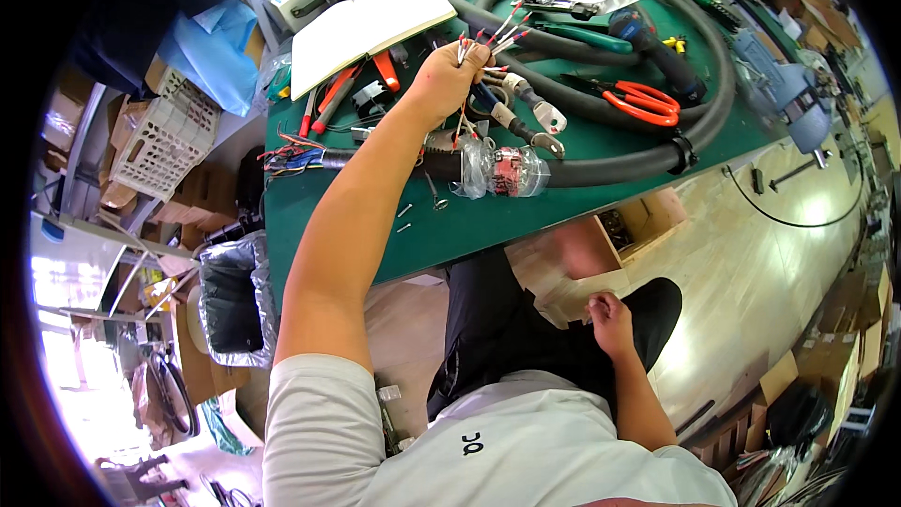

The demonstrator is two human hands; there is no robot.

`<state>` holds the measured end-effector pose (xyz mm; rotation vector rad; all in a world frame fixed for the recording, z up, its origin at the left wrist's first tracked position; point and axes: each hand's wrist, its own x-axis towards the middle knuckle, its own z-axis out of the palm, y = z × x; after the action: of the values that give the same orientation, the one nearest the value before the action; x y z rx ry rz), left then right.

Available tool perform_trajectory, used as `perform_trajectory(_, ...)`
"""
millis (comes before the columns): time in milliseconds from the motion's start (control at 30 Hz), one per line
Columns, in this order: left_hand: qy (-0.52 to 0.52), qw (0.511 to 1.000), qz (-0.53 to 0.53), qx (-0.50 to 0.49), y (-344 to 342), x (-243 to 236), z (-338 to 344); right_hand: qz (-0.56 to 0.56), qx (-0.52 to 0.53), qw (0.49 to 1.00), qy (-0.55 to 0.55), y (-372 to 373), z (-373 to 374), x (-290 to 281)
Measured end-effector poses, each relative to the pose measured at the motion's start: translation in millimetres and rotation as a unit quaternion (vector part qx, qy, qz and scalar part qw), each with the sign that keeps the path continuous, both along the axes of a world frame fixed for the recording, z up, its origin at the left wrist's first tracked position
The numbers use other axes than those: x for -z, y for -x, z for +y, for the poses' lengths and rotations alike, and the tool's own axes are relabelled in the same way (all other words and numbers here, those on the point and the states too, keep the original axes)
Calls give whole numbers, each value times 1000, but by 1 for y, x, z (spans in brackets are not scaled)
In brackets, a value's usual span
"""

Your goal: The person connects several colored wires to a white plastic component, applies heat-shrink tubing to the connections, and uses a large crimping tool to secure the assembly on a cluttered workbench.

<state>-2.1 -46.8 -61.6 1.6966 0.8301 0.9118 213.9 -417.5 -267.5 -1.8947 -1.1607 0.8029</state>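
Observation:
My left hand (pixel 445 84) reaches over the green workbench, its fingers pinched round a bunch of thin wires (pixel 512 38) with red and white ends that fan out. Below it lies a thick black cable (pixel 601 170), partly wrapped in see-through plastic (pixel 477 172). Two metal cable lugs (pixel 549 118) stick out beside the wrist. More coloured wire ends (pixel 293 156) spread from the cable's left end. My right hand (pixel 611 324) rests over my lap with curled fingers; whether anything is in them is hidden.
An open notebook (pixel 375 26) lies at the back left of the workbench (pixel 375 249). Red-handled scissors (pixel 642 103), a cordless tool (pixel 657 52) and a coiled cable (pixel 725 66) sit at the right. Two small screws (pixel 404 210) lie near the front edge. A blue vise (pixel 802 113) stands at the right corner.

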Motion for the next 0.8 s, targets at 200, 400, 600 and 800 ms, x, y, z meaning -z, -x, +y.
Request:
perform_trajectory(200, 4, 1000, 7, 1, 4, 0, -1, -24, 58, 995, -72, 7, -4, -76)
perform_trajectory(400, 13, 1000, -13, 10, 4, 2, 1, -35, 54, 993, -100, 21, 16, -131)
perform_trajectory(600, 27, 999, -15, 15, 8, 2, 7, -45, 31, 989, -138, 24, 30, -164)
perform_trajectory(800, 63, 995, 55, 60, 11, -17, 17, -94, 15, 984, -149, 24, 41, -193)
